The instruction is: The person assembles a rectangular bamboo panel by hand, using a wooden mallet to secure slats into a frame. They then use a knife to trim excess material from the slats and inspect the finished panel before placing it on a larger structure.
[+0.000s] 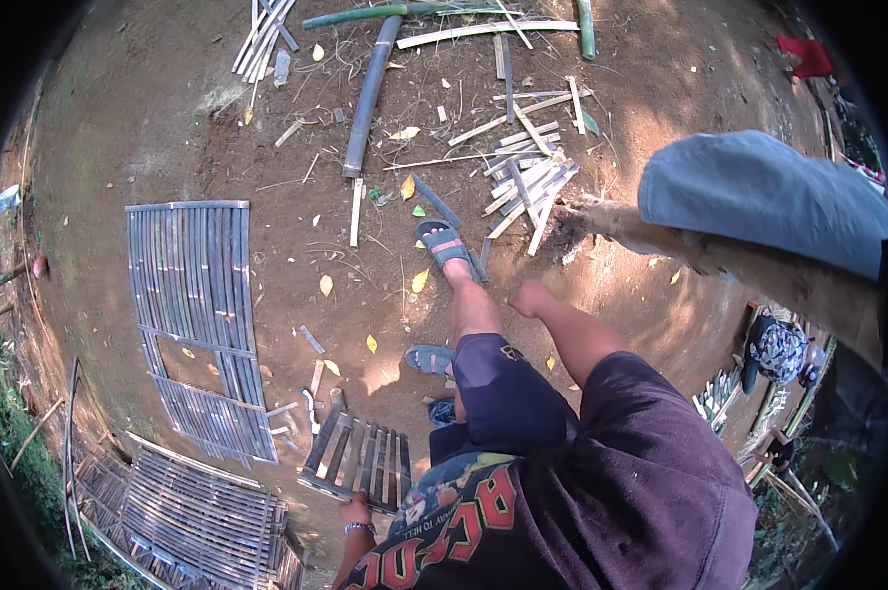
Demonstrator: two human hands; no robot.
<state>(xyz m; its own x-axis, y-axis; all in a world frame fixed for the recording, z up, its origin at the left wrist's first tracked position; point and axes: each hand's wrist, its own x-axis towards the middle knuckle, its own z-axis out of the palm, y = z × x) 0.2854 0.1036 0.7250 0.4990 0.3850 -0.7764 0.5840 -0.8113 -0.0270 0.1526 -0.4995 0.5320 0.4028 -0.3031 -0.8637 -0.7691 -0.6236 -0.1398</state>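
Observation:
Low on the left, my left hand point(356, 510), with a band at the wrist, grips the near edge of a small slatted bamboo bench point(355, 454). Its dark slats run side by side with gaps between them, and the bench tilts beside my leg. Part of it is hidden behind my shirt. My right hand point(531, 299) hangs by my forward leg with the fingers curled in, and nothing shows in it. Below that hand is bare brown soil, and my sandalled foot point(442, 243) stands to its left.
A long bamboo slat panel point(190, 261) lies at left, with another slatted panel point(193, 516) below it. Split bamboo strips point(532, 187) are piled ahead, near a dark pole point(373, 93). Grey cloth point(749, 187) drapes a log at right. Another person point(780, 351) is at far right.

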